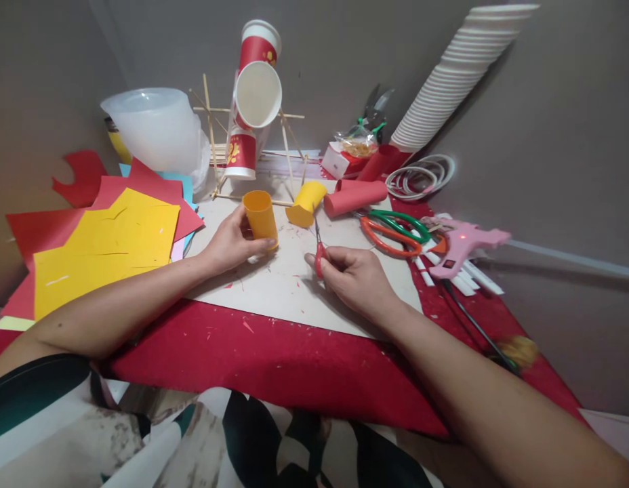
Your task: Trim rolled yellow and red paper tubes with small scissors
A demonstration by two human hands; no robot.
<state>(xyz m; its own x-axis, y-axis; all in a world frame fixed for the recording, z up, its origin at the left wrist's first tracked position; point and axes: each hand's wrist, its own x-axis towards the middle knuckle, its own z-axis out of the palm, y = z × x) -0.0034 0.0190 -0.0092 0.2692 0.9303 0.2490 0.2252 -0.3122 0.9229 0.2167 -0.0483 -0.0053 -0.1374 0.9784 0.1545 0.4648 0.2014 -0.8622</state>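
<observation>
My left hand point(230, 242) is closed around a yellow-orange paper tube point(261, 218), which stands nearly upright at the middle of the white board point(274, 291). In my right hand point(352, 271) is a small pair of scissors point(319, 256) with red handles, its thin blades pointing up and away from me. Just beyond the blade tips a yellow paper roll point(308, 202) with a flap at its near end lies on the board. Red paper rolls point(356, 198) lie to its right. Small red paper scraps are scattered over the board.
A thin-stick frame with red-and-white paper cups point(242, 154) stands behind. Coloured paper sheets point(108, 251) lie left, below a translucent plastic container point(154, 125). At right are larger scissors point(390, 236), a pink glue gun point(464, 244) with its lamp lit, and a leaning cup stack point(459, 78).
</observation>
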